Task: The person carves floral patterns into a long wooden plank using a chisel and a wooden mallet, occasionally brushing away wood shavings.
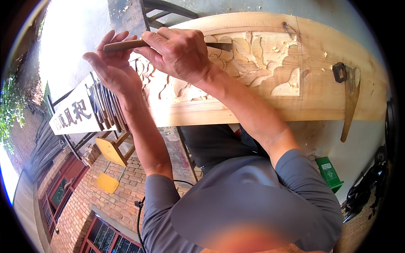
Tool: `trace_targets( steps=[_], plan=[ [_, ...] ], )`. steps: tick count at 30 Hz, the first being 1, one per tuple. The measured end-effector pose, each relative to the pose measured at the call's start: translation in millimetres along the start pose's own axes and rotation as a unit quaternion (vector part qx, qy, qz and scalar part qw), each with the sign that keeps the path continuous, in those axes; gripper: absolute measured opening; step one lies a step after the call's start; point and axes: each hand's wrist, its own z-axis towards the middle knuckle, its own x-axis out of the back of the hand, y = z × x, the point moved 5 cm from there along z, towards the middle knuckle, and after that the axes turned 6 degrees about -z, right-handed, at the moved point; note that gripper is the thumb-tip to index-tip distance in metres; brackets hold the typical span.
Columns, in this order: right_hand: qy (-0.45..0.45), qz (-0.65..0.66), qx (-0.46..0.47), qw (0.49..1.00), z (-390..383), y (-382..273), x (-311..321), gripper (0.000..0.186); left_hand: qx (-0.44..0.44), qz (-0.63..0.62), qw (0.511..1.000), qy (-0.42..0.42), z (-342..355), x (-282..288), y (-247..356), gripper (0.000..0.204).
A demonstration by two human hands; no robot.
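My right hand (179, 50) is closed around a carving chisel (122, 45), held level over the wood. The wooden handle points left and the dark flat blade reaches right, over the carved part of a pale wooden board (337, 101). My left hand (116, 69) is raised beside the handle's end, palm turned up and fingers spread. The handle crosses in front of its fingers; whether they touch cannot be made out. Leaves and petals are cut in relief in a sunken panel (253, 59), partly hidden behind my hands and forearms.
A hammer-like tool (350, 97) with a dark faceted head and wooden handle lies at the board's right. Several chisels (105, 105) stand in a row at left, by a white lettered panel (69, 116). A yellow chair (110, 152) and a green bin (329, 173) are lower down.
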Motion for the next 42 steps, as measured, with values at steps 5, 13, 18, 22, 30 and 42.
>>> trace_targets(
  steps=[5,13,18,22,30,42],
  plan=[
    [0.064,0.013,-0.030,0.997,3,9,-7,0.030,-0.075,-0.074,0.994,0.015,-22,-37,-53,0.097],
    [0.047,0.029,-0.048,0.997,0,15,1,0.033,-0.061,-0.093,0.990,-0.084,-51,-65,-70,0.099],
    [0.022,0.005,-0.047,0.999,-2,14,1,0.028,-0.049,-0.100,0.989,-0.097,-55,-69,-67,0.099],
    [0.053,0.020,-0.036,0.998,-2,18,-2,0.036,-0.046,-0.100,0.989,-0.103,-58,-70,-65,0.098],
    [0.056,0.095,-0.081,0.991,-3,22,-8,0.060,-0.041,-0.102,0.988,-0.113,-60,-74,-63,0.098],
    [0.107,0.083,-0.041,0.990,-1,22,-3,0.062,-0.031,-0.100,0.987,-0.122,-64,-78,-61,0.099]
  ],
)
